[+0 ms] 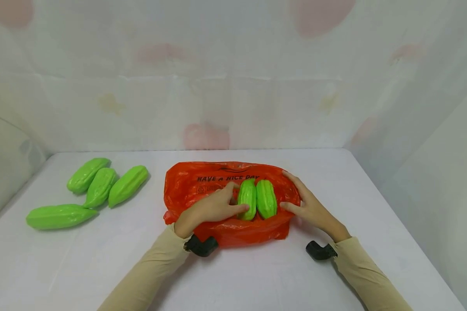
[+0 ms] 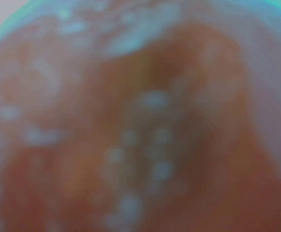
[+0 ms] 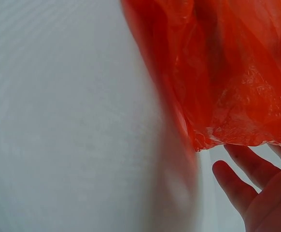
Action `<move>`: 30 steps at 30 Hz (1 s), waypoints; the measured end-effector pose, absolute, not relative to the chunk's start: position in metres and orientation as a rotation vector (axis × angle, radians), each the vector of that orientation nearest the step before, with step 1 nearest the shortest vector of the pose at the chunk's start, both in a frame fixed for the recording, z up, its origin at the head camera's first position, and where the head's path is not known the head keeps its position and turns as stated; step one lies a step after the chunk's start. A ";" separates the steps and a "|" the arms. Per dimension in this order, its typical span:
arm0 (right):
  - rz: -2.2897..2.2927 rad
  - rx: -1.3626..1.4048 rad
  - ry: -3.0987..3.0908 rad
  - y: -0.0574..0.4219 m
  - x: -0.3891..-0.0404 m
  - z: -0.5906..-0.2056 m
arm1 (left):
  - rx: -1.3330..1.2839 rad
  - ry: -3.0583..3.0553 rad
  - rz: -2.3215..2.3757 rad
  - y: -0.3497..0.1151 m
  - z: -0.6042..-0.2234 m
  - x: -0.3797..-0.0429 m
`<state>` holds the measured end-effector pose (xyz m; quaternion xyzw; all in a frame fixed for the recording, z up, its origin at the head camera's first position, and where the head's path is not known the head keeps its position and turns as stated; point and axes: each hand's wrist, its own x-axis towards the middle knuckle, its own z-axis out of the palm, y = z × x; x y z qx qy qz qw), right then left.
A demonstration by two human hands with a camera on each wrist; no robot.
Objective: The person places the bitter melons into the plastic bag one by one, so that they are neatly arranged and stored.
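Observation:
A red plastic bag (image 1: 218, 233) with black print lies mouth up in the middle of the table. Two light green ridged gourds sit side by side in its mouth, a left gourd (image 1: 247, 199) and a right gourd (image 1: 266, 199). My left hand (image 1: 215, 205) reaches over the bag and grips the left gourd, thumb across its near side. The right hand (image 1: 309, 209) holds the bag's right end, its thumb over the mouth and its index finger along the back rim. Red film (image 2: 73, 183) fills the blurred left wrist view. Fingers (image 3: 234, 186) show below the bag's edge in the right wrist view.
Several more green gourds (image 1: 126, 185) lie grouped at the table's far left. The white table (image 1: 257, 276) meets a pale patterned curtain (image 1: 257, 108) at the back. Black wrist mounts (image 1: 200, 246) sit on both sleeves.

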<state>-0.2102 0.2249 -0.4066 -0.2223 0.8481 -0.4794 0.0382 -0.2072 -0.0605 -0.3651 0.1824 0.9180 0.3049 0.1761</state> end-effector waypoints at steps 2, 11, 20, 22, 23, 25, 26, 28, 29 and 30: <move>-1.471 -0.683 2.600 0.224 -0.210 -0.407 | 0.531 2.568 0.852 -0.062 -0.365 -0.207; -1.472 -0.668 2.595 0.224 -0.209 -0.406 | 0.627 2.526 0.885 -0.060 -0.365 -0.208; -1.476 -0.659 2.586 0.224 -0.209 -0.404 | 0.686 2.518 0.919 -0.055 -0.369 -0.208; -1.475 -0.666 2.587 0.224 -0.209 -0.403 | 0.672 2.533 0.891 -0.054 -0.372 -0.209; -1.476 -0.669 2.588 0.224 -0.209 -0.404 | 0.672 2.542 0.878 -0.054 -0.373 -0.209; -1.475 -0.671 2.589 0.224 -0.209 -0.404 | 0.671 2.554 0.881 -0.054 -0.374 -0.209; -1.477 -0.670 2.589 0.224 -0.209 -0.404 | 0.667 2.559 0.891 -0.054 -0.374 -0.210; -1.478 -0.663 2.590 0.224 -0.209 -0.404 | 0.659 2.566 0.913 -0.055 -0.373 -0.210; -1.477 -0.660 2.590 0.224 -0.209 -0.404 | 0.655 2.570 0.919 -0.056 -0.373 -0.210; -1.478 -0.657 2.590 0.224 -0.209 -0.404 | 0.648 2.573 0.927 -0.056 -0.372 -0.211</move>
